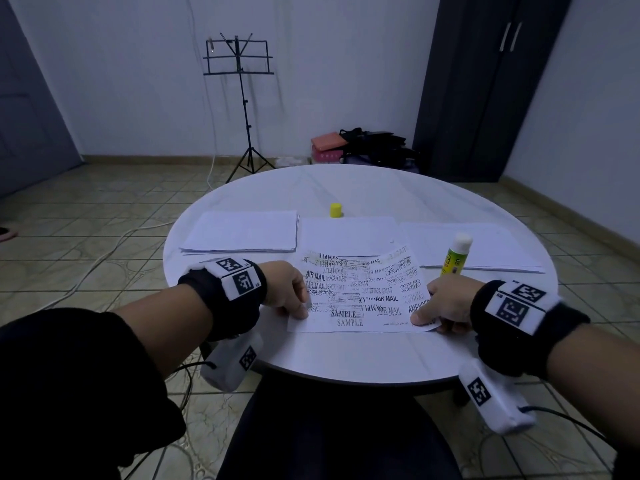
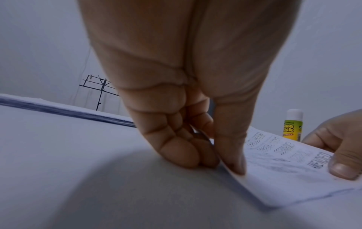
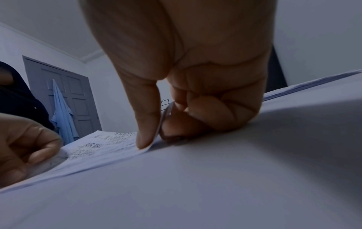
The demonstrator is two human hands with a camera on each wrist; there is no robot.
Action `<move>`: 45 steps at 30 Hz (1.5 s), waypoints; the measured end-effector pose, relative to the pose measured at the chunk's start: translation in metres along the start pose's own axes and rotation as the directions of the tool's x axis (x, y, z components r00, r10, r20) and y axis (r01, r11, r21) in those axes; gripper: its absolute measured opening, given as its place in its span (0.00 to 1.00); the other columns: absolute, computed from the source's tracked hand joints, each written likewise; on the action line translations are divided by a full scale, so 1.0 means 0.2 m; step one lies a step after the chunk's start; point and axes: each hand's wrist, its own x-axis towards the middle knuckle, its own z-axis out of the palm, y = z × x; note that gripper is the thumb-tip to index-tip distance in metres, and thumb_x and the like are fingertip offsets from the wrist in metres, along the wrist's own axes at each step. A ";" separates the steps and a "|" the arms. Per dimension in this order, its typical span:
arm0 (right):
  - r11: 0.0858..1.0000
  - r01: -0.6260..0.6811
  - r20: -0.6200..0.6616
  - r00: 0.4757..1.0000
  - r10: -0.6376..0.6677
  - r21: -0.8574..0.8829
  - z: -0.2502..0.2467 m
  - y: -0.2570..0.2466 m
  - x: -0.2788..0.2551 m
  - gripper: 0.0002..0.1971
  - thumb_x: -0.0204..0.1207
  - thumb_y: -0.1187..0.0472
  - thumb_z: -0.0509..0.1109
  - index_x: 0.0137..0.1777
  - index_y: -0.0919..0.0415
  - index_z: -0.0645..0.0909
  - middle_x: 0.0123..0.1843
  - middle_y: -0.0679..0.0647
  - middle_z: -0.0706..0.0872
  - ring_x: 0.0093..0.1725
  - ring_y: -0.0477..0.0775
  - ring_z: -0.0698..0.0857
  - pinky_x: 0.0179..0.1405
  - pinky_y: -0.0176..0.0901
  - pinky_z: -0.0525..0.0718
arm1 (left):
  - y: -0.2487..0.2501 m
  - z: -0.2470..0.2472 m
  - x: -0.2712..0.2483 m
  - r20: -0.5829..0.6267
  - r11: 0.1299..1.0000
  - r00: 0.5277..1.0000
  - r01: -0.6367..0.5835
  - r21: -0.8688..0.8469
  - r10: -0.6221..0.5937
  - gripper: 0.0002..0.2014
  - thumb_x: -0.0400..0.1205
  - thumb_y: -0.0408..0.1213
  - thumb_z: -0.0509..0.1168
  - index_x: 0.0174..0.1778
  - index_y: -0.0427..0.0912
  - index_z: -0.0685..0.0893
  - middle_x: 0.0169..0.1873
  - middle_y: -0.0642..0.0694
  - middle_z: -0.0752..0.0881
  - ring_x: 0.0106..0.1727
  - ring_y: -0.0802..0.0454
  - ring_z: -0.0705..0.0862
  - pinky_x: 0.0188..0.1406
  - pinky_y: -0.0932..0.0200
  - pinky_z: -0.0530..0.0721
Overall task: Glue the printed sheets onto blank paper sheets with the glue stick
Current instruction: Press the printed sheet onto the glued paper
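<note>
Much of the stamped print on the white printed sheet (image 1: 360,296) is too blurred to read, and its far edge curls up. The left hand (image 1: 287,289) and right hand (image 1: 446,303) each pinch a near corner, thumb on top. The uncapped green-labelled glue stick (image 1: 456,255) stands upright just beyond, beside stacked blank white paper sheets (image 1: 242,232) on the round white table (image 1: 346,355), tiled floor below

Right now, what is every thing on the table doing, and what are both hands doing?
Printed sheet: pinched at both near corners, far edge lifted.
Glue stick: upright, uncapped.
Yellow cap: off, standing alone.
Blank paper stack: flat, untouched.
Left hand: pinching sheet.
Right hand: pinching sheet.
</note>
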 end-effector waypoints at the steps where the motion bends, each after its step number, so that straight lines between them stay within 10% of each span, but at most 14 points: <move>1: 1.000 0.003 -0.002 1.000 -0.003 -0.009 0.00 0.00 -0.01 0.09 0.70 0.61 0.76 0.41 0.64 0.80 0.27 0.57 0.81 0.24 0.54 0.74 0.22 0.36 0.72 | 0.00 0.00 0.00 -0.002 1.000 1.000 -0.002 0.006 0.002 0.13 0.73 0.35 0.76 0.32 0.49 0.78 0.29 0.55 0.81 0.27 0.59 0.77 0.21 0.79 0.73; 6: 0.999 -0.019 -0.052 0.999 0.017 -0.040 0.00 -0.01 -0.03 0.15 0.67 0.59 0.80 0.40 0.64 0.75 0.30 0.59 0.81 0.24 0.55 0.75 0.21 0.38 0.72 | 0.00 0.00 0.00 0.002 0.999 1.000 0.009 0.032 -0.009 0.12 0.73 0.35 0.76 0.32 0.49 0.79 0.29 0.56 0.81 0.24 0.63 0.77 0.23 0.77 0.74; 11: 0.996 -0.007 -0.067 0.998 0.001 -0.090 -0.05 0.01 -0.07 0.38 0.66 0.60 0.81 0.74 0.55 0.66 0.41 0.48 0.74 0.30 0.46 0.73 0.21 0.36 0.70 | 0.02 0.00 0.02 0.021 0.994 1.000 0.015 0.113 -0.017 0.09 0.74 0.37 0.76 0.35 0.50 0.81 0.29 0.56 0.82 0.24 0.63 0.78 0.22 0.78 0.74; 20: 0.982 0.025 -0.013 1.000 -0.028 -0.187 -0.08 0.02 -0.09 0.33 0.68 0.60 0.80 0.72 0.46 0.74 0.36 0.44 0.73 0.31 0.41 0.71 0.22 0.30 0.66 | 0.14 -0.11 0.00 0.098 0.903 0.992 0.027 0.428 -0.076 0.12 0.76 0.42 0.74 0.55 0.50 0.87 0.32 0.54 0.81 0.22 0.62 0.78 0.21 0.71 0.74; 24: 0.967 0.036 -0.017 0.999 -0.042 -0.253 -0.07 -0.01 -0.07 0.32 0.66 0.61 0.81 0.71 0.51 0.75 0.34 0.45 0.74 0.29 0.43 0.73 0.23 0.32 0.69 | 0.29 -0.08 0.10 0.050 0.854 0.999 -0.012 0.520 -0.016 0.09 0.75 0.46 0.73 0.37 0.45 0.85 0.22 0.54 0.79 0.34 0.53 0.79 0.28 0.68 0.74; 26: 0.956 0.038 -0.017 0.999 -0.045 -0.291 -0.07 -0.02 -0.07 0.31 0.67 0.60 0.80 0.71 0.52 0.75 0.33 0.45 0.73 0.28 0.43 0.71 0.21 0.31 0.69 | 0.42 -0.02 0.12 0.068 0.828 0.996 -0.081 0.555 0.052 0.19 0.75 0.57 0.70 0.46 0.44 0.86 0.40 0.48 0.87 0.48 0.47 0.84 0.45 0.62 0.80; 29: 0.930 0.054 -0.025 0.997 -0.067 -0.363 -0.07 -0.04 -0.09 0.31 0.67 0.58 0.80 0.71 0.51 0.74 0.34 0.43 0.71 0.28 0.41 0.71 0.12 0.26 0.68 | 0.61 0.11 0.09 0.127 0.800 0.979 -0.204 0.565 0.160 0.45 0.73 0.64 0.69 0.82 0.47 0.61 0.77 0.46 0.69 0.77 0.45 0.69 0.73 0.50 0.68; 37: 0.925 0.067 -0.008 0.997 -0.076 -0.374 -0.08 -0.01 -0.07 0.32 0.67 0.57 0.80 0.71 0.51 0.74 0.51 0.49 0.73 0.50 0.51 0.76 0.48 0.37 0.74 | 0.42 0.08 0.14 0.202 0.817 0.972 -0.214 0.535 0.122 0.39 0.69 0.57 0.77 0.72 0.48 0.70 0.71 0.46 0.75 0.66 0.47 0.77 0.56 0.60 0.70; 45: 0.878 0.105 0.016 0.994 -0.110 -0.466 -0.07 -0.04 -0.09 0.27 0.69 0.58 0.78 0.69 0.54 0.76 0.42 0.44 0.76 0.37 0.44 0.76 0.30 0.30 0.72 | 0.07 -0.07 0.05 0.186 0.782 0.983 -0.116 0.612 0.001 0.54 0.63 0.58 0.79 0.81 0.42 0.60 0.76 0.47 0.67 0.77 0.47 0.67 0.77 0.52 0.66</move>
